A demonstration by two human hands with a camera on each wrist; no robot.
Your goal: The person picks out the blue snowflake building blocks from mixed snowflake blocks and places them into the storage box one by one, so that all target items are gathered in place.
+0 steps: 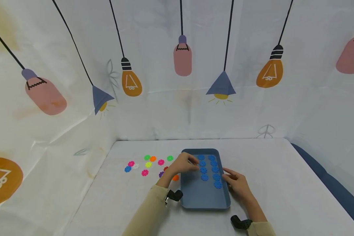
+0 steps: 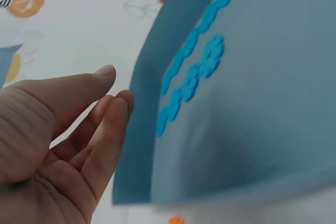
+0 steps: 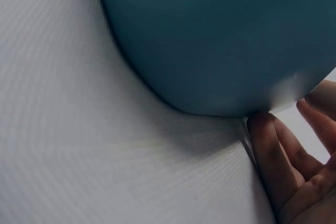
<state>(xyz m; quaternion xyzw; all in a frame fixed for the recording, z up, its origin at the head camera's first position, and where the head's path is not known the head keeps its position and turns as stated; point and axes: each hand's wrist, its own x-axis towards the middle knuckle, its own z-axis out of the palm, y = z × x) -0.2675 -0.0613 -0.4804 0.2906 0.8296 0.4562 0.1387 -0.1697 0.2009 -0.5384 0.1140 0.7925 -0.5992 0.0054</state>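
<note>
A blue-grey tray [image 1: 205, 198] lies on the table, with blue flower-shaped pieces [image 1: 215, 169] set in two columns inside it. My left hand [image 1: 184, 164] hovers over the tray's left side, beside the left column. In the left wrist view, its thumb and fingertips [image 2: 106, 72] are close together and nothing shows between them. At the tray's right edge, my right hand [image 1: 239, 185] holds the rim. The right wrist view shows its fingers [image 3: 270, 153] against the tray's outer wall [image 3: 220, 72]; part of that hand is out of frame.
Left of the tray, loose flower pieces in several colours lie scattered, among them a pink piece [image 1: 145, 172], a yellow piece [image 1: 148, 165] and a green piece [image 1: 169, 158]. An orange piece [image 1: 175, 178] sits close to the tray's left edge. Behind the white table [image 1: 268, 170] hangs a lamp-printed cloth [image 1: 165, 111].
</note>
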